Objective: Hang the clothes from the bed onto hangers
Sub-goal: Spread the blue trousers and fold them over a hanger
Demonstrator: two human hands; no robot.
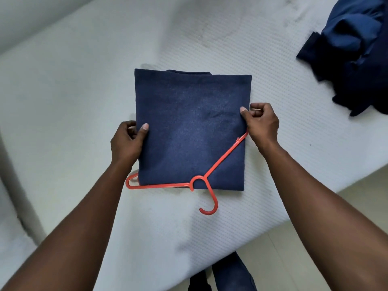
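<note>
A folded dark blue garment [189, 127] lies flat on the white bed [84, 91], a squarish shape. An orange plastic hanger [220, 160] rests across its near edge, one arm on top of the cloth, the other arm partly under it, hook pointing toward me. My left hand [128, 139] pinches the garment's left edge, thumb on top. My right hand [261, 122] pinches the right edge close to the hanger's arm tip, thumb on the cloth.
A crumpled pile of dark blue clothes [352, 53] lies at the bed's far right. The bed's near edge runs diagonally at the lower right, with pale floor [336, 238] beyond it. My legs in blue trousers [231, 276] stand by the bed.
</note>
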